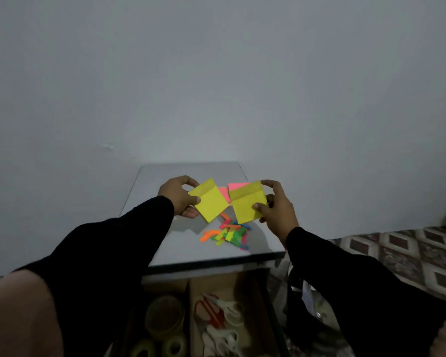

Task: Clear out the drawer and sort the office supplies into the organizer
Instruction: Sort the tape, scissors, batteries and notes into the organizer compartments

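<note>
My left hand pinches a yellow sticky-note pad above the small grey table. My right hand pinches a second yellow sticky-note pad just to its right. Both pads are held up off the tabletop, side by side, a small gap between them. Behind them lie pink sticky notes. Under the pads a heap of small neon page flags in orange, green, pink and yellow is scattered on the tabletop.
Below the table's front edge an open drawer with a cardboard organizer holds tape rolls on the left and scissors on the right. A patterned cloth lies at the right, a plain wall behind.
</note>
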